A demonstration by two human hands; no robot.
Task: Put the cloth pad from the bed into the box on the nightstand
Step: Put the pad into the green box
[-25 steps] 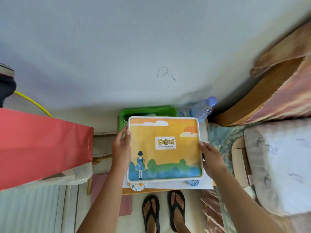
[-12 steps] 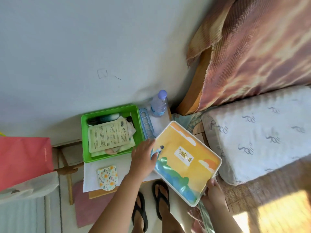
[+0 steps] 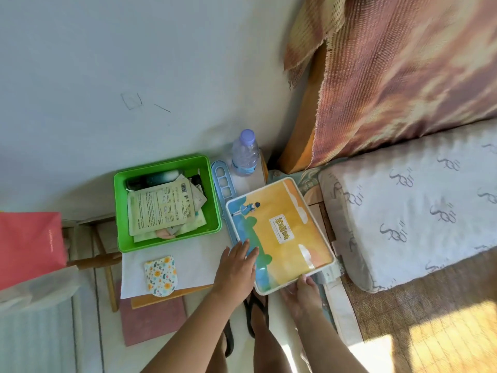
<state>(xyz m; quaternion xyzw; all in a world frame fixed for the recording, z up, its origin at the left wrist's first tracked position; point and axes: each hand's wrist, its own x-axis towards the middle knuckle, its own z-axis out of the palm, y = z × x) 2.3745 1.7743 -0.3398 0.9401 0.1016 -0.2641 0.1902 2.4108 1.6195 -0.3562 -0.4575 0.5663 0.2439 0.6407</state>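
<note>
A green box [image 3: 215,200] stands uncovered on the nightstand [image 3: 172,296], holding printed packets and a dark bottle. A small floral cloth pad [image 3: 160,275] lies on the white sheet in front of the box, apart from both hands. A flat orange illustrated lid [image 3: 285,227] with a white rim rests tilted between the nightstand's right edge and the bed. My left hand [image 3: 236,265] presses on its near left edge, fingers spread over the picture. My right hand [image 3: 302,289] grips its near corner from beneath.
A water bottle [image 3: 245,153] and a pale blue slotted plastic strip [image 3: 222,181] stand behind the lid by the wall. A white patterned pillow [image 3: 408,205] and brown blanket [image 3: 403,71] lie on the bed at right. A red paper bag [image 3: 29,240] hangs at left.
The lid covered the green box a second ago; both hands have carried it right toward the bed, uncovering the box. The view has swung right, and the floral pad now shows fully.
</note>
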